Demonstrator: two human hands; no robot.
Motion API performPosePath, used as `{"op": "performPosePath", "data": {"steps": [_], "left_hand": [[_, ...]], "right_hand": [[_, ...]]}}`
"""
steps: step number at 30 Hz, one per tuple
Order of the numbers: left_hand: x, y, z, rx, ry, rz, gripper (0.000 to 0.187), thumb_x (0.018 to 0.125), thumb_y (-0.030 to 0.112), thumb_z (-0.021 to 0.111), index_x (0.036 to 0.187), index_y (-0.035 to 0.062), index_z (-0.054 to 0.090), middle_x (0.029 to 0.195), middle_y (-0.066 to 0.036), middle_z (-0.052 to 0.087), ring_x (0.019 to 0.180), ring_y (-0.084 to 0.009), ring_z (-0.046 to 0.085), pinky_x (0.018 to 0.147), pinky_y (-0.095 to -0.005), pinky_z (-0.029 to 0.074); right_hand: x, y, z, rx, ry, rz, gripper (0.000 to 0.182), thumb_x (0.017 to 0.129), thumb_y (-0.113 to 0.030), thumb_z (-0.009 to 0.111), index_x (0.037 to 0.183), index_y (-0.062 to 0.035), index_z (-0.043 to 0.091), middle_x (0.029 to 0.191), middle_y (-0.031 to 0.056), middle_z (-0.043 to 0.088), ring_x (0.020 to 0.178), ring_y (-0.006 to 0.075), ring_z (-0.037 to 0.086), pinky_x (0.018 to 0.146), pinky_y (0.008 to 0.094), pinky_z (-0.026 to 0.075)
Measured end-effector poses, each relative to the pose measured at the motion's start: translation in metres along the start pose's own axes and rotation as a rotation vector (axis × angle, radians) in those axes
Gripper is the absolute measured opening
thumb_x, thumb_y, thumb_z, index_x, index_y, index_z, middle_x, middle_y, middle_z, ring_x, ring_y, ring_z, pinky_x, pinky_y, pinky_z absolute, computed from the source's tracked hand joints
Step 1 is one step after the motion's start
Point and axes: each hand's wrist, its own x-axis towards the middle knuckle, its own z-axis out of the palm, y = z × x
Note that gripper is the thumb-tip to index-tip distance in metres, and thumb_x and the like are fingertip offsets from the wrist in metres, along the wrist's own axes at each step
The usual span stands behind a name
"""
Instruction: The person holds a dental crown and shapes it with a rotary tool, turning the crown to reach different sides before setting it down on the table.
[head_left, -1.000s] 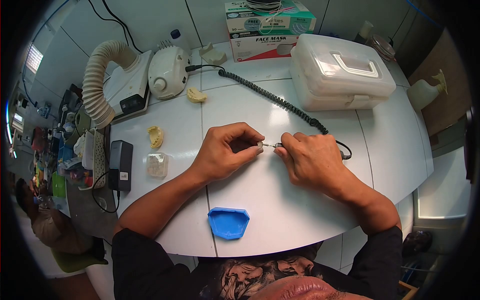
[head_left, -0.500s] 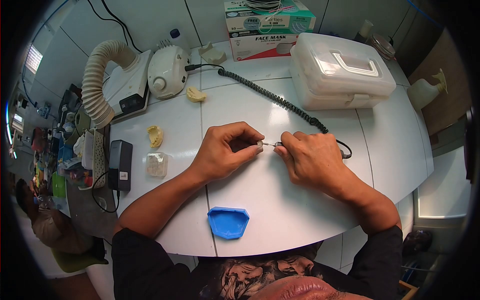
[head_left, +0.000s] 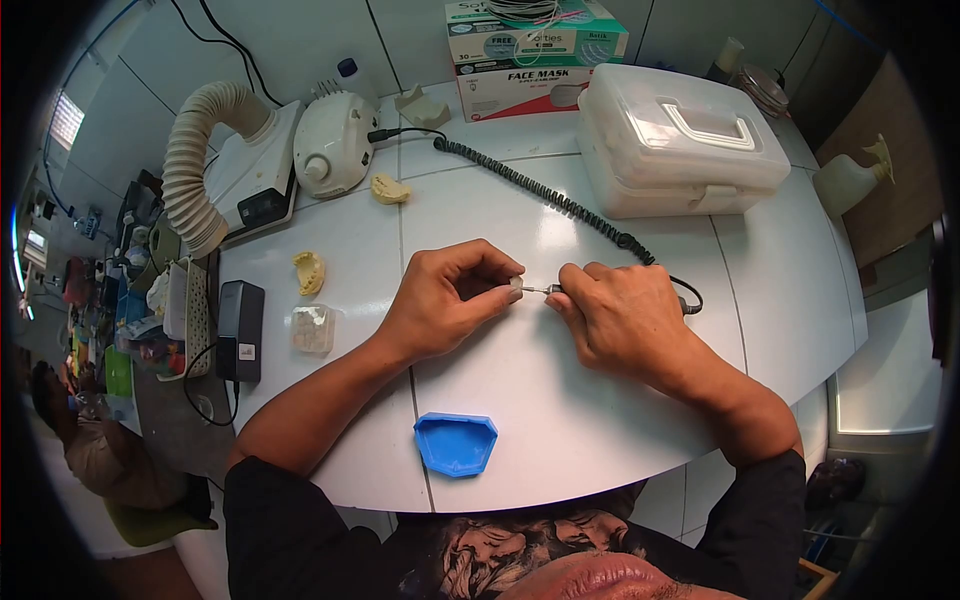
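Observation:
Over the middle of the table, my left hand (head_left: 447,300) pinches a small whitish piece (head_left: 516,282) between thumb and fingertips; its exact kind is too small to make out. My right hand (head_left: 632,315) is wrapped round a rotary handpiece (head_left: 556,289), most of which the fingers hide. The thin metal bur (head_left: 535,290) of the handpiece points left, its tip at or very near the small piece. From behind my right hand, a black coiled cord (head_left: 540,187) runs back to the white control unit (head_left: 336,145).
A blue tray-like mould (head_left: 456,446) lies near the table's front edge. To the left are yellowish dental casts (head_left: 309,272), a small clear box (head_left: 313,329) and a black power adapter (head_left: 240,330). Behind stand a hose unit (head_left: 215,160), mask boxes (head_left: 525,88) and a white case (head_left: 680,145).
Both hands keep their grips and stay almost in place. My left hand, with the small piece, has shifted very slightly left.

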Motion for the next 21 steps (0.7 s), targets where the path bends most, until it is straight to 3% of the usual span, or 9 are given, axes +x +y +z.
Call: {"op": "performPosePath", "data": {"steps": [8,21], "left_hand": [[-0.0016,0.0006,0.001,-0.025,-0.004,0.013,0.024,0.098,-0.002,0.078,0.121,-0.0034,0.074,0.113,-0.009,0.078,0.109,-0.014,0.074,0.102,-0.0303,0.059],[-0.0016,0.0012,0.0013,0.001,-0.013,0.01,0.023,0.099,-0.004,0.075,0.122,-0.004,0.075,0.111,-0.008,0.078,0.106,-0.0133,0.075,0.099,-0.0295,0.06]], "right_hand": [[0.0007,0.0016,0.002,0.022,0.015,0.032,0.03,0.108,-0.031,0.063,0.091,-0.0056,0.065,0.075,0.0132,0.07,0.06,0.0387,0.067,0.055,0.0505,0.05],[0.0004,0.001,0.0005,0.003,-0.004,0.002,0.033,0.11,-0.034,0.062,0.096,-0.0048,0.068,0.076,0.0153,0.074,0.061,0.0366,0.072,0.055,0.0485,0.054]]}}
